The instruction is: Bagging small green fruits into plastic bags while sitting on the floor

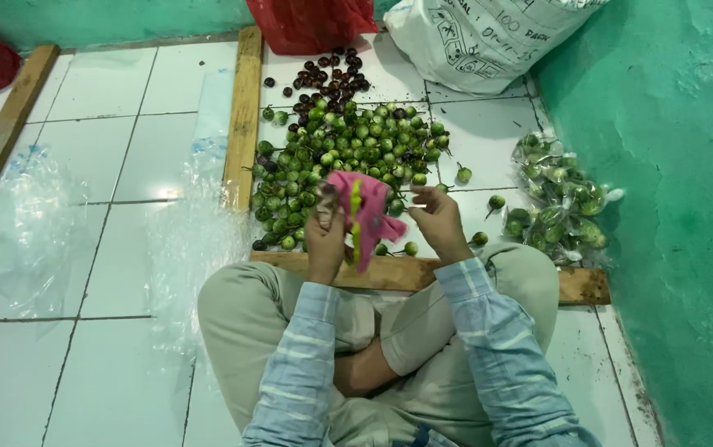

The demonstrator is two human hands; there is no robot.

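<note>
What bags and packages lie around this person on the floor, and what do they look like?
White sack: top right, bulging, dark markings.
Red bag: top centre, crumpled plastic.
Filled clear bags: right, by the green wall, holding green fruits.
Empty clear bags: left, flat on white tiles.

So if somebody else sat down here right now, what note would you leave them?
Left hand: grips a pink and yellow cloth, raised over the lap.
Right hand: pinches the cloth's other edge.
Loose green fruits lie heaped on the tile floor ahead, with dark fruits behind them.
Done: several filled clear bags by the right wall.
Left: the green heap is unbagged; empty clear bags lie at the left.
</note>
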